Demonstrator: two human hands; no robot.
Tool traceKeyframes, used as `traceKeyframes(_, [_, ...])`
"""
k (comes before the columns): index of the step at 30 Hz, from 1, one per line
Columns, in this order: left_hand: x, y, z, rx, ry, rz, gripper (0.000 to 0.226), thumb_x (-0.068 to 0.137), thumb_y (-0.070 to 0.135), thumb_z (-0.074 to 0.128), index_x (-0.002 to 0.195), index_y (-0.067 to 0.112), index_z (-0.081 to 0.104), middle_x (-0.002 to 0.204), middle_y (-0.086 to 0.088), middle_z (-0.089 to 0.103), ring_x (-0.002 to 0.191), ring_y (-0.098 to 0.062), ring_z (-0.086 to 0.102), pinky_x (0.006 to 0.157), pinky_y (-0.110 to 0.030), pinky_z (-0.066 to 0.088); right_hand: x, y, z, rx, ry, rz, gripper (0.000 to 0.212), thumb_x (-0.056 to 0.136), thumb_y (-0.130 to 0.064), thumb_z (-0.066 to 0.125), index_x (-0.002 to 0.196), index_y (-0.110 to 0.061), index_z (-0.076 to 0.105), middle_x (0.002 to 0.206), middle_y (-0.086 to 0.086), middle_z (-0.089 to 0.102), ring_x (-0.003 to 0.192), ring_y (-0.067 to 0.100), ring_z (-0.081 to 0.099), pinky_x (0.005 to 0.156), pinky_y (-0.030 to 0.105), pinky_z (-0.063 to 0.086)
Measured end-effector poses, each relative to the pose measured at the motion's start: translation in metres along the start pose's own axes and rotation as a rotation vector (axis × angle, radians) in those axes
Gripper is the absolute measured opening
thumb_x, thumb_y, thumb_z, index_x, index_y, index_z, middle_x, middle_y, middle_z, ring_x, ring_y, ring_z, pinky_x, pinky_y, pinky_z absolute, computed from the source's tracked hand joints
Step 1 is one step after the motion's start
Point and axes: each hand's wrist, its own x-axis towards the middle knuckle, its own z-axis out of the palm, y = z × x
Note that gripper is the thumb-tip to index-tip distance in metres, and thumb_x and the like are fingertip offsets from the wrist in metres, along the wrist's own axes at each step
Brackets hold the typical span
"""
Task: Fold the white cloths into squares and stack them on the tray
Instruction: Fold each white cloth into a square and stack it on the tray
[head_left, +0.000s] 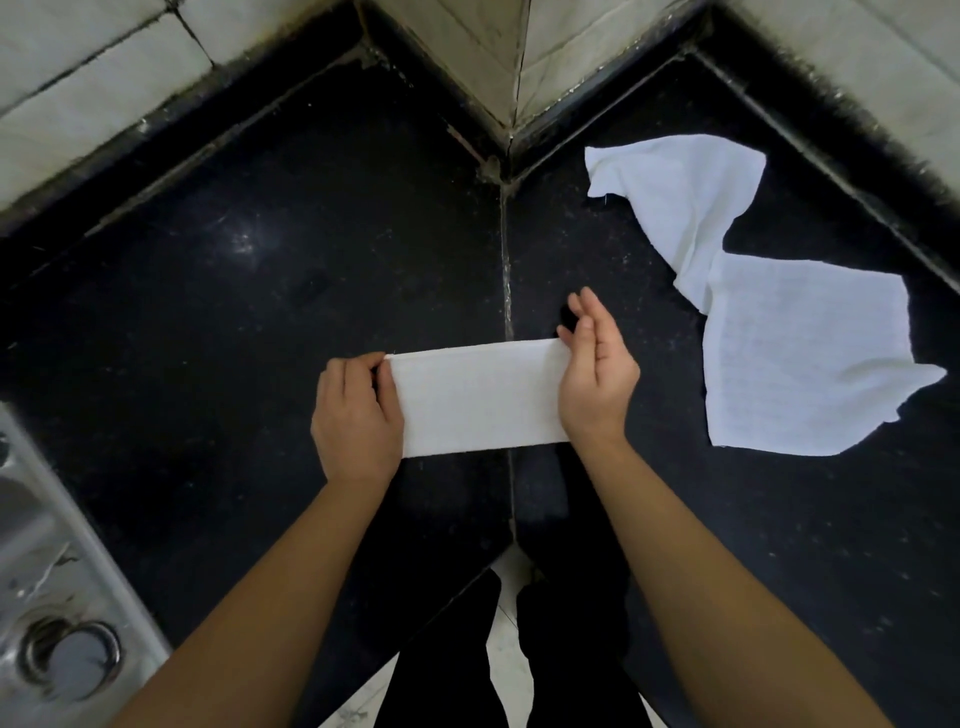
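Our left hand (356, 415) curls round the left end of a folded white cloth strip (478, 397), low over the black countertop (234, 322). Our right hand (597, 384) lies straight-fingered against its right end. Two unfolded white cloths (800, 364) lie overlapping to the right.

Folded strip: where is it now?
Head view, centre: the folded strip sits over the black counter, the left hand pinching its left end, the right hand at its right end; loose cloths lie further right.
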Motion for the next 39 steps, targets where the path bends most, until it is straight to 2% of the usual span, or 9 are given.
traceKeyframes(5, [0.001, 0.0, -0.008, -0.123, -0.025, -0.036, 0.02, 0.102, 0.02, 0.053, 0.114, 0.01, 0.064, 0.105, -0.002, 0.059, 0.091, -0.015, 0.056, 0.076, -0.035, 0.05, -0.002, 0.006, 0.004, -0.061, -0.01, -0.095, 0.039, 0.107, -0.014, 0.04, 0.142, -0.002, 0.052, 0.137, 0.01, 0.061, 0.116, -0.007, 0.059, 0.102, 0.04, 0.053])
traceKeyframes(8, [0.003, 0.014, -0.016, -0.231, 0.02, -0.11, 0.033, 0.105, 0.025, 0.043, 0.129, 0.009, 0.057, 0.123, -0.002, 0.053, 0.114, -0.019, 0.051, 0.094, -0.027, 0.04, -0.002, 0.01, 0.004, -0.076, -0.011, -0.129, 0.039, 0.107, -0.013, 0.041, 0.142, -0.001, 0.052, 0.137, 0.011, 0.061, 0.117, -0.007, 0.058, 0.102, 0.038, 0.053])
traceKeyframes(10, [0.004, 0.036, -0.014, -0.135, 0.003, 0.038, 0.043, 0.106, 0.028, 0.036, 0.14, 0.006, 0.049, 0.142, -0.01, 0.049, 0.134, -0.022, 0.041, 0.108, -0.025, 0.03, -0.002, 0.011, 0.006, -0.079, -0.008, -0.142, 0.039, 0.107, -0.013, 0.04, 0.142, 0.0, 0.051, 0.137, 0.012, 0.06, 0.119, -0.003, 0.058, 0.102, 0.037, 0.053])
traceKeyframes(13, [0.0, 0.066, 0.01, 0.081, -0.269, 0.372, 0.057, 0.106, 0.038, 0.023, 0.154, 0.006, 0.03, 0.163, -0.013, 0.022, 0.153, -0.025, 0.014, 0.124, -0.041, 0.012, -0.001, 0.012, 0.005, -0.098, 0.003, -0.153, 0.04, 0.106, -0.014, 0.04, 0.142, 0.0, 0.051, 0.137, 0.013, 0.06, 0.121, 0.0, 0.058, 0.102, 0.036, 0.053])
traceKeyframes(17, [0.005, 0.042, 0.022, 0.345, -0.43, 0.503, 0.066, 0.104, 0.05, 0.013, 0.158, 0.012, 0.018, 0.166, -0.011, 0.011, 0.154, -0.023, 0.005, 0.124, -0.051, 0.004, 0.0, 0.014, 0.005, -0.131, 0.0, -0.168, 0.04, 0.107, -0.015, 0.039, 0.142, -0.001, 0.051, 0.137, 0.012, 0.061, 0.115, -0.011, 0.057, 0.1, 0.035, 0.054])
traceKeyframes(25, [0.003, 0.004, -0.001, 0.383, -0.453, 0.439, 0.069, 0.102, 0.054, 0.006, 0.159, 0.015, 0.014, 0.167, -0.008, 0.005, 0.154, -0.019, -0.004, 0.122, -0.056, 0.005, -0.002, 0.011, 0.005, -0.187, -0.025, -0.125, 0.039, 0.107, -0.013, 0.038, 0.143, -0.004, 0.051, 0.136, 0.006, 0.059, 0.11, -0.019, 0.054, 0.1, 0.033, 0.054])
traceKeyframes(32, [0.006, 0.007, -0.004, 0.398, -0.467, 0.446, 0.071, 0.101, 0.055, 0.005, 0.159, 0.016, 0.012, 0.167, -0.009, 0.004, 0.154, -0.021, -0.004, 0.122, -0.057, 0.004, 0.009, -0.015, -0.011, 0.185, 0.027, 0.198, 0.03, 0.104, -0.01, 0.052, 0.132, -0.005, 0.062, 0.127, 0.003, 0.066, 0.116, 0.011, 0.064, 0.097, 0.04, 0.056])
traceKeyframes(36, [0.005, 0.007, -0.002, 0.39, -0.455, 0.446, 0.069, 0.102, 0.053, 0.011, 0.159, 0.015, 0.015, 0.167, -0.01, 0.007, 0.154, -0.022, 0.0, 0.122, -0.057, 0.006, -0.003, -0.027, -0.042, -0.209, 0.179, 0.065, 0.028, 0.098, -0.028, 0.06, 0.124, -0.021, 0.067, 0.115, -0.005, 0.068, 0.104, 0.003, 0.064, 0.097, 0.036, 0.054])
traceKeyframes(39, [0.005, 0.005, -0.002, 0.394, -0.451, 0.447, 0.068, 0.102, 0.053, 0.01, 0.159, 0.015, 0.014, 0.167, -0.01, 0.007, 0.154, -0.022, 0.0, 0.121, -0.058, 0.007, -0.02, -0.026, -0.051, -0.664, -0.036, 0.081, 0.052, 0.095, -0.046, 0.06, 0.137, -0.015, 0.055, 0.127, 0.004, 0.055, 0.111, 0.015, 0.056, 0.094, 0.035, 0.05])
